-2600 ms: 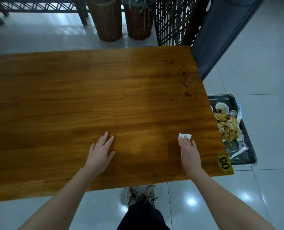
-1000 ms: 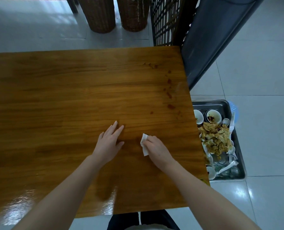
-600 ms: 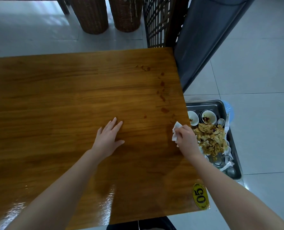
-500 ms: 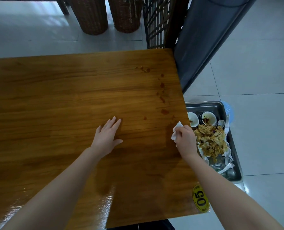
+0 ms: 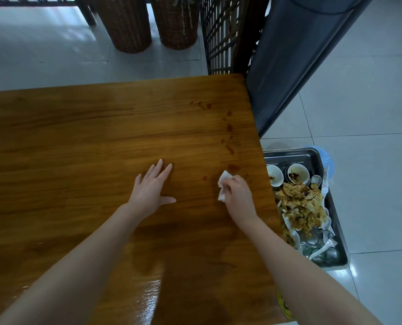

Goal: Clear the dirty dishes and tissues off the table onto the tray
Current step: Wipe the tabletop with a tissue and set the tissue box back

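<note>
Right hand (image 5: 236, 195) clutches a tissue (image 5: 223, 186) on the table (image 5: 78, 141), left hand (image 5: 152, 188) flat and spread; next, likely onto the tray (image 5: 336, 231), frame right.

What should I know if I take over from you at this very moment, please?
Left hand: open, flat on the brown wooden table.
Right hand: pinches a crumpled white tissue near the table's right edge.
Grey metal tray beside the table holds white bowls, stained tissues, clear glasses.
Done: no dishes on the visible tabletop.
Left: held tissue goes onto the tray; reddish-brown spots mark the wood.
</note>
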`<state>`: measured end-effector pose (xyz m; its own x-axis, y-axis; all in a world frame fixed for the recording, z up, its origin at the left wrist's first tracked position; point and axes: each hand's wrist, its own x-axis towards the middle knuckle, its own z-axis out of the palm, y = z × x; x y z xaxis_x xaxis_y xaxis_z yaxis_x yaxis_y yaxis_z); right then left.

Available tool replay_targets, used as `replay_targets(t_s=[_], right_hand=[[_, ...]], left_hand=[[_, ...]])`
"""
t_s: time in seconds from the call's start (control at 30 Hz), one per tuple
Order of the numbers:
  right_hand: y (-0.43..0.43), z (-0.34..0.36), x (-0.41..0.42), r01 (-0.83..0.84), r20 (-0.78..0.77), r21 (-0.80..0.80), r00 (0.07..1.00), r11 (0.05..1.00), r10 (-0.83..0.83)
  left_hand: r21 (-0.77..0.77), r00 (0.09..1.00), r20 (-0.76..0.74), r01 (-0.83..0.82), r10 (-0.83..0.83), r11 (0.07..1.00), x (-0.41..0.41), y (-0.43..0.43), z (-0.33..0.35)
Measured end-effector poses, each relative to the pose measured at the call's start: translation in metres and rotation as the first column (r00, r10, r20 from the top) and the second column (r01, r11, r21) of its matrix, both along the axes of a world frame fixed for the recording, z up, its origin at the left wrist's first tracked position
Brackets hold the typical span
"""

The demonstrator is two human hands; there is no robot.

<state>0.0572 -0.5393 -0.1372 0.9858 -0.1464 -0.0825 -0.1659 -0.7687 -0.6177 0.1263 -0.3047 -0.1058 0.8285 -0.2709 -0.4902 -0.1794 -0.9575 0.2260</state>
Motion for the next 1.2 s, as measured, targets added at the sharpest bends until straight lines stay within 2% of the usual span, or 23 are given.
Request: replay_targets(t_s=[0.13,0.27,0.4,0.6,0.73,0.87,0.93,1.1,1.2], right_hand=[[-0.048,0.005,0.014,0.193,0.002,-0.023,0.981,0.981,-0.193],[-0.062,0.006,0.018,0.23,-0.007,-0.042,0.973,0.972,-0.23],[-0.042,0.002,0.021,0.313,-0.004,-0.035,0.95,0.949,-0.314],[0.017,0.005,0.032,0.153,0.037,0.093,0.987,0.984,-0.157],[0.064,0.0,0.036,0.001,0.066,0.065,0.998,0.998,-0.005],[0.046,-0.006,0.04,-0.088,0.055,0.008,0.995,0.996,0.088],[0.02,-0.006,0.041,-0.035,0.062,0.009,0.998,0.999,0.034],[-0.05,-0.005,0.051,0.234,0.051,-0.006,0.971,0.972,-0.233],[-0.054,-0.007,0.058,0.319,0.06,-0.02,0.946,0.948,-0.317]], left_hand=[[0.029,1.0,-0.004,0.029,-0.029,0.999,0.019,-0.005,0.002],[0.039,0.998,0.019,0.059,-0.06,0.997,0.035,-0.01,-0.001],[0.092,0.993,-0.027,0.117,-0.115,0.989,0.039,-0.014,-0.008],[0.125,0.992,-0.056,0.123,-0.117,0.984,0.04,-0.016,-0.011],[0.151,0.993,-0.079,0.101,-0.09,0.983,0.042,-0.02,-0.012],[0.139,0.993,-0.088,0.088,-0.076,0.986,0.045,-0.019,-0.014],[0.118,0.993,-0.091,0.088,-0.078,0.989,0.046,-0.017,-0.016],[0.117,0.992,-0.088,0.1,-0.09,0.988,0.045,-0.016,-0.014],[0.115,0.992,-0.078,0.107,-0.098,0.988,0.045,-0.016,-0.013]])
